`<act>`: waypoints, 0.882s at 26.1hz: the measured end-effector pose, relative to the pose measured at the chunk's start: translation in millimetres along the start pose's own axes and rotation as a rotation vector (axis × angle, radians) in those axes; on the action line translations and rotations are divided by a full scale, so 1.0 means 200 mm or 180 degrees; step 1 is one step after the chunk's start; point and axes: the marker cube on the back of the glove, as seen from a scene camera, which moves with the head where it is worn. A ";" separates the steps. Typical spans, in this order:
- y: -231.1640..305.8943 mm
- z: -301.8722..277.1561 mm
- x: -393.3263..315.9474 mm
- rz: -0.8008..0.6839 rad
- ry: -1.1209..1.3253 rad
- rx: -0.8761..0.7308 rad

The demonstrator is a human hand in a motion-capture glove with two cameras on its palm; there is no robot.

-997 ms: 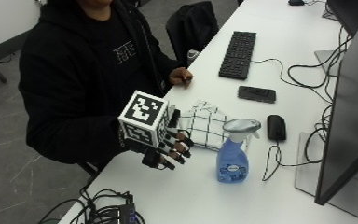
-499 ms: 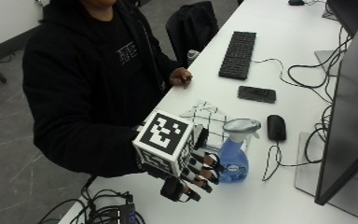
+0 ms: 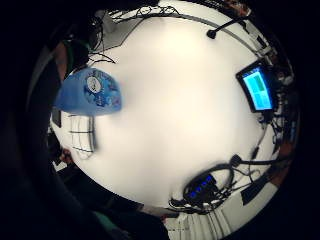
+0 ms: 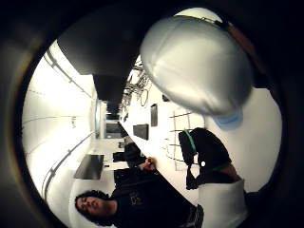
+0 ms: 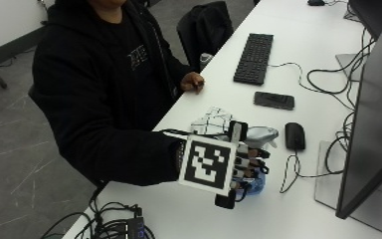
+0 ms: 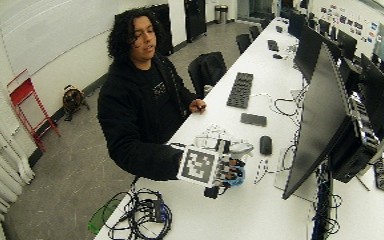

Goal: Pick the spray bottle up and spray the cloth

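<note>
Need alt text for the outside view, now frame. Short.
A person's black-gloved right hand reaches against a blue plastic spray bottle with a grey trigger head standing on a white table, beside a white checked cloth. Whether the fingers have closed on the bottle cannot be seen. Behind lie a black mouse, phone and keyboard.

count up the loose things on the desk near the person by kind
spray bottle: 1
cloth: 1
keyboard: 1
phone: 1
mouse: 1
total: 5
</note>
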 end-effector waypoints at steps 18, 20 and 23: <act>-0.17 0.24 0.03 0.0019 -0.1599 -0.0001; -0.17 0.25 0.02 -0.0020 -0.1735 0.0043; -0.18 0.28 0.01 -0.0110 -0.1898 0.0131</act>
